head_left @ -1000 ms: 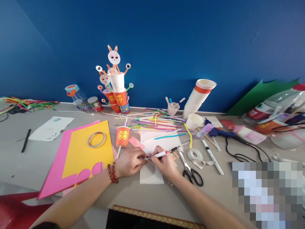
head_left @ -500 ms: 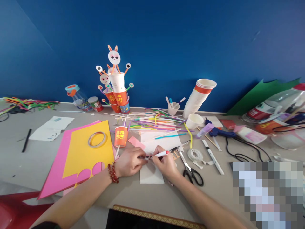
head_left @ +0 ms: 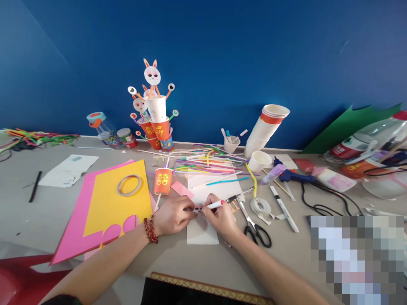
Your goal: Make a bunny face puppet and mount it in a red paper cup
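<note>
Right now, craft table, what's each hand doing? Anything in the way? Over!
Right hand gripping red-ended white pen. Left hand at edge of small dark-spotted paper piece. Scissors lie close on the right.

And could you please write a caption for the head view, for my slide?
Left hand at a small drawn face, right hand holding a pen over it, scissors and tape nearby.

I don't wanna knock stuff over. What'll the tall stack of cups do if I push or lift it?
The stack of cups would probably tip if pushed, since it's tall and looks tilted. It's likely light for its size, because the cups look like paper. Lifted by the top, it may slide apart, as they look nested.
</note>
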{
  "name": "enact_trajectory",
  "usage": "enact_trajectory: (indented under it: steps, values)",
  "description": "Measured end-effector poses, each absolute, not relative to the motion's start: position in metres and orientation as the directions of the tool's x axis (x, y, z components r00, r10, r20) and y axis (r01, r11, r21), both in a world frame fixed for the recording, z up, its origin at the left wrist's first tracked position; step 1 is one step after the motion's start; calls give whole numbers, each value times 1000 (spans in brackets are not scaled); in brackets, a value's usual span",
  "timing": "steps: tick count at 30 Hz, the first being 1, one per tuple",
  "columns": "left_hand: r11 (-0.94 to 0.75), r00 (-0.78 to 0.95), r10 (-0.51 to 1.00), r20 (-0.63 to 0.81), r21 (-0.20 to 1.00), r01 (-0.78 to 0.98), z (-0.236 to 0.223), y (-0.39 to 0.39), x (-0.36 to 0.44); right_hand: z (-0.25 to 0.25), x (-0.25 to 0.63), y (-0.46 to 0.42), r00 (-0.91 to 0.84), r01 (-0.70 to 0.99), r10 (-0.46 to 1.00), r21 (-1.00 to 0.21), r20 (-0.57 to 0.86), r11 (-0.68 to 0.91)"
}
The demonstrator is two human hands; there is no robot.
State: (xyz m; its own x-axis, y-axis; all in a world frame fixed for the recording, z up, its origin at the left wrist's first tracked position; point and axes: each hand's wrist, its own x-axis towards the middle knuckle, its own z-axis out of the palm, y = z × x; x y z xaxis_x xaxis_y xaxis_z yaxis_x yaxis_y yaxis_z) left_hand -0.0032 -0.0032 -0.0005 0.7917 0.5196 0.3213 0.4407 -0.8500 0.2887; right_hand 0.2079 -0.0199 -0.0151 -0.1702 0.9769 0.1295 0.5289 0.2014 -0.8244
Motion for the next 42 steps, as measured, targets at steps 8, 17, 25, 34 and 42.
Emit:
enact_trajectory:
  steps: [8, 17, 25, 34, 42]
  values:
    - [-853, 791, 516, 329, 283, 438, -1, -2, -3, -17, 208, -19, -174, 514, 975, -831, 141, 212]
    - [-853, 796, 515, 317, 281, 440, 2, -3, -2, -14, 208, -20, -169, 507, 976, -836, 140, 208]
    - [-854, 796, 513, 320, 284, 436, -1, -3, -2, -18, 209, -19, -184, 506, 972, -833, 149, 224]
    - [-851, 793, 518, 321, 288, 439, 0, -3, -2, -16, 208, -19, -177, 527, 973, -820, 149, 222]
    - [-854, 797, 514, 318, 281, 438, 0, -3, -3, -17, 208, -20, -166, 504, 974, -836, 151, 215]
